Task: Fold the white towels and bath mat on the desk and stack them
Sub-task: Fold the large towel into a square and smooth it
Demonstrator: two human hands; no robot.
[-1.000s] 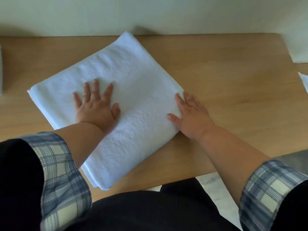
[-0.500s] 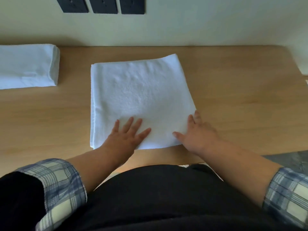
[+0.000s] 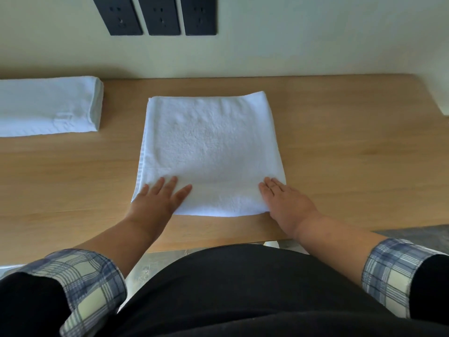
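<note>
As left hand (image 3: 158, 200) and right hand (image 3: 284, 203) press flat-fingered, towel (image 3: 211, 147) runs lengthwise toward wall (image 3: 291, 45).

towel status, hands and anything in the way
Left hand and right hand open, flat on the near corners. Folded towel lies square on the desk. Second folded towel apart at far left, nothing lying between them.

So the big folded towel (image 3: 211, 152) lies flat mid-desk (image 3: 340, 142), a fluffy white terry rectangle squared up with the front edge. The second folded towel (image 3: 48, 105), also white, sits at about 10 o'clock from it, well apart and partly cut off.
</note>
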